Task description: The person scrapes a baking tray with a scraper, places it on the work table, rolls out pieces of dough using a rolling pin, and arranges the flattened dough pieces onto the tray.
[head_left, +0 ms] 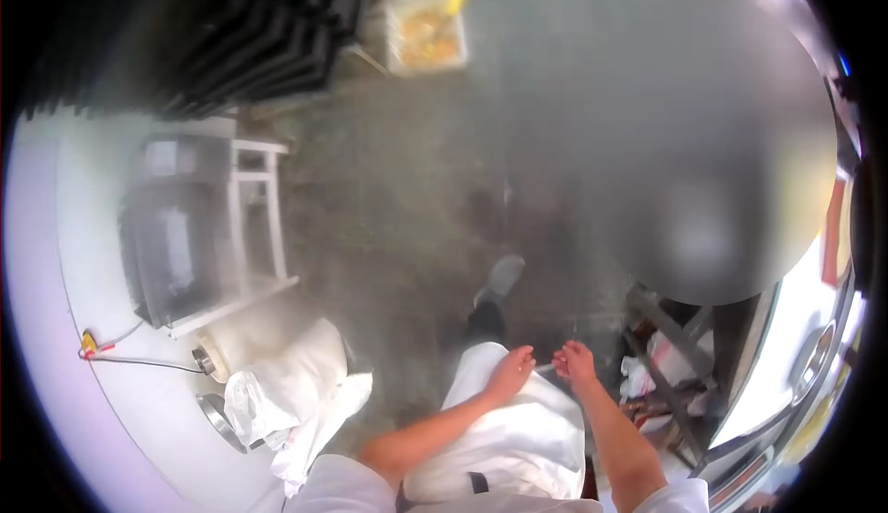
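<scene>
Near the bottom centre, my left hand (511, 371) is held in front of the white apron (499, 430), its fingers curled in. A short gap away on the right is my right hand (574, 362), also with curled fingers, over the apron's right edge. A small pale strip shows between the two hands; whether either hand holds it cannot be made out. Below the hands, one shoe (504, 275) and a dark trouser leg show on the floor.
Stacked black trays (250, 32) stand upper left, beside a white bin (428, 37) with yellowish contents. A metal-framed unit (190, 235) and white cloth sacks (296, 383) are at the left. At the right are a large blurred grey round shape and a dark rack (666, 356).
</scene>
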Available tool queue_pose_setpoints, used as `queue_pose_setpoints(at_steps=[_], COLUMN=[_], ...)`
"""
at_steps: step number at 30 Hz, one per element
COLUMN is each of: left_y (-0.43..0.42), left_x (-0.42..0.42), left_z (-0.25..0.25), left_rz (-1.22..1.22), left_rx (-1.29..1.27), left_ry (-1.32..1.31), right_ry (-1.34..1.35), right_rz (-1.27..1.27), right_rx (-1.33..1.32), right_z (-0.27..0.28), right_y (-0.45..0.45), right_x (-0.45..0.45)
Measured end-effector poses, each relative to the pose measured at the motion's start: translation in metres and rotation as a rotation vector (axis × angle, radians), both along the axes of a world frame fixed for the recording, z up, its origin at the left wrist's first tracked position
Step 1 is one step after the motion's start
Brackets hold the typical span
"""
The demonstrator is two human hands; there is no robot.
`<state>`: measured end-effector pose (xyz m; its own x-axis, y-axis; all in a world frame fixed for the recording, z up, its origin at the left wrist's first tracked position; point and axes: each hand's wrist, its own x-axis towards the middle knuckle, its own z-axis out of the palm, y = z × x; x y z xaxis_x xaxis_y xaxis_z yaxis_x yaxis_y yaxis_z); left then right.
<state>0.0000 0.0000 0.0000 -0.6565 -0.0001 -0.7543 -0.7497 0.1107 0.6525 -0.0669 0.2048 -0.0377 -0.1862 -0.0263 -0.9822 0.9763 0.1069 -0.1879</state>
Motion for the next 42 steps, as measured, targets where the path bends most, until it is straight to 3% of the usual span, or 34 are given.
queue_pose_setpoints(at_steps=[2,3,5,6,7,9,13,15,17,18,20,21,22,25,27,29,33,38,42], left_y=[0.01,-0.06,-0.074,-0.078,-0.081,-0.084,-0.115,-0.132,-0.145,-0.152,-0.159,-0.169,-0.181,-0.199,-0.208,-0.223,-0.272,-0.385,-0.516], left_x=[-0.049,-0.077,-0.116,-0.121,-0.135,-0.156,-0.199,-0.218,-0.232,-0.234,-0.236,-0.234,-0.218,-0.207,-0.204,-0.214,-0.253,-0.333,-0.398], left_z=[0.009,0.1,0.157,0.181,0.196,0.225,0.292,0.315,0.305,0.293,0.278,0.248,0.189,0.189,0.2,0.25,0.309,0.397,0.447], left_rz=[-0.033,-0.049,-0.022,-0.042,-0.05,-0.106,-0.159,-0.245,-0.337,-0.426,-0.197,-0.096,-0.026,0.26,0.514,0.702,0.915,1.138,1.235], left_rx=[-0.15,-0.235,-0.208,-0.241,-0.253,-0.324,-0.456,-0.546,-0.638,-0.795,-0.636,-0.536,-0.559,-0.556,-0.283,0.03,0.108,0.195,0.295], left_ry=[0.266,0.392,0.512,0.555,0.641,0.718,0.981,0.982,0.918,0.928,0.469,0.254,0.318,0.279,0.283,0.123,0.162,0.46,0.822], right_ry=[0.054,0.119,0.112,0.136,0.196,0.348,-0.049,-0.021,-0.002,0.052,0.157,0.211,0.246,0.417,0.377,0.292,0.213,0.242,0.182], right_rz=[0.028,0.042,0.07,-0.053,-0.168,-0.002,-0.576,-0.533,-0.5,-0.331,-0.109,0.004,0.055,0.109,0.0,-0.069,-0.044,0.041,0.076], right_rx=[0.056,0.072,0.034,-0.168,-0.35,-0.572,-0.95,-0.945,-0.92,-0.937,-0.703,-0.592,-0.555,-0.362,-0.23,-0.182,-0.092,-0.069,0.048], right_z=[-0.007,0.079,0.109,0.122,0.132,0.154,0.302,0.339,0.366,0.36,0.377,0.382,0.377,0.348,0.3,0.273,0.248,0.198,0.191], right_y=[0.001,-0.074,-0.092,-0.112,-0.133,-0.157,-0.227,-0.227,-0.215,-0.2,-0.176,-0.168,-0.152,-0.106,-0.075,-0.05,-0.025,-0.019,-0.03], right_x=[-0.031,-0.055,-0.081,-0.078,-0.091,-0.112,-0.175,-0.202,-0.213,-0.218,-0.231,-0.24,-0.25,-0.265,-0.276,-0.284,-0.302,-0.316,-0.335])
